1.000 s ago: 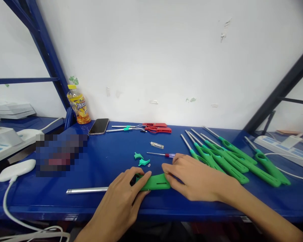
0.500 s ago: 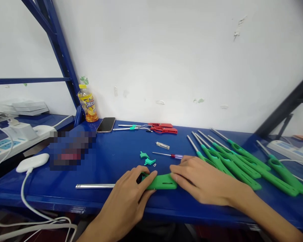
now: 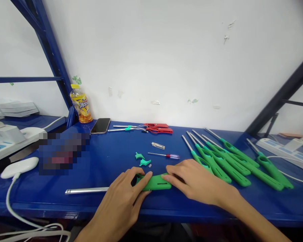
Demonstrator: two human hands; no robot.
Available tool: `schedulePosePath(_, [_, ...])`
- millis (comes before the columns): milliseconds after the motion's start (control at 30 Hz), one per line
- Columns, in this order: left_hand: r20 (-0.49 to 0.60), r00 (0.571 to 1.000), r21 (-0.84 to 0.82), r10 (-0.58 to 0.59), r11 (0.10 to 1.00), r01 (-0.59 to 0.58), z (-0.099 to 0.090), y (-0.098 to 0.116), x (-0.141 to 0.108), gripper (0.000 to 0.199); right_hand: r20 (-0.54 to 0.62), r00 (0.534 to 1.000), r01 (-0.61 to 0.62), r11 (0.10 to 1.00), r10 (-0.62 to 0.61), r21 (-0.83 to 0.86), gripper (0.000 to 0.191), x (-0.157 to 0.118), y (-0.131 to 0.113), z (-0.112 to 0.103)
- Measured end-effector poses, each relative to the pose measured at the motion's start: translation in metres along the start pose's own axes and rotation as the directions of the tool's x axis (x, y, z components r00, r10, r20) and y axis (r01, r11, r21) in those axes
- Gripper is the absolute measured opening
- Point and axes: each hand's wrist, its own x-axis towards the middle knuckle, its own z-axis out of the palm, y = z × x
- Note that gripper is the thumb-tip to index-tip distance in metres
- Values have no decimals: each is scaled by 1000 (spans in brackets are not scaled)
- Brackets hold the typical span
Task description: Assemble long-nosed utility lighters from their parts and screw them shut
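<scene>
A green long-necked lighter [image 3: 155, 183] lies along the front of the blue table, its metal tube pointing left. My left hand [image 3: 125, 193] is closed round the trigger end of its body and hides the join with the tube. With thumb and fingers, my right hand [image 3: 192, 179] grips the handle's right end. Just beyond the hands are teal trigger pieces [image 3: 144, 162], a tiny metal clip [image 3: 149, 165], a screwdriver [image 3: 173, 156] with a clear purple-and-red handle, and a small clear fuel tank [image 3: 158, 145].
Several green lighters [image 3: 227, 161] lie fanned out to the right. Opened red lighter halves [image 3: 159, 130] with wires rest at the back, near a phone [image 3: 100, 126] and a drink bottle [image 3: 81, 106]. A white charger [image 3: 20, 167] with cable sits left; power strips [image 3: 285, 153] flank the table.
The view has shifted slightly, so most things appear further left. My right hand has drawn back a little from the screwdriver's handle, which now shows whole. Both hands keep hold of the lighter.
</scene>
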Motion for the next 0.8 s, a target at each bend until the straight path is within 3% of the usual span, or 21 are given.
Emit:
schedulePosePath(200, [-105, 993, -8, 48, 999, -49, -1, 1, -1, 40, -11, 985, -167, 976, 170, 143, 35, -5, -6, -1])
schedulePosePath(333, [-163, 986, -22, 44, 999, -48, -1, 2, -1, 44, -104, 975, -153, 936, 195, 318, 29, -13, -17, 14])
schedulePosePath(467, [-142, 990, -1, 15, 1000, -15, 0, 2, -2, 52, -193, 941, -170, 885, 276, 434, 23, -21, -27, 37])
schedulePosePath(600, [-149, 989, 51, 16, 999, -9, 2, 0, -2, 37, -257, 914, -144, 844, 313, 517, 21, -20, -29, 51])
schedulePosePath(800, [-172, 983, 86, 56, 995, -42, 2, -3, 1, 29, -205, 910, -163, 766, 360, 622, 24, -15, -32, 53])
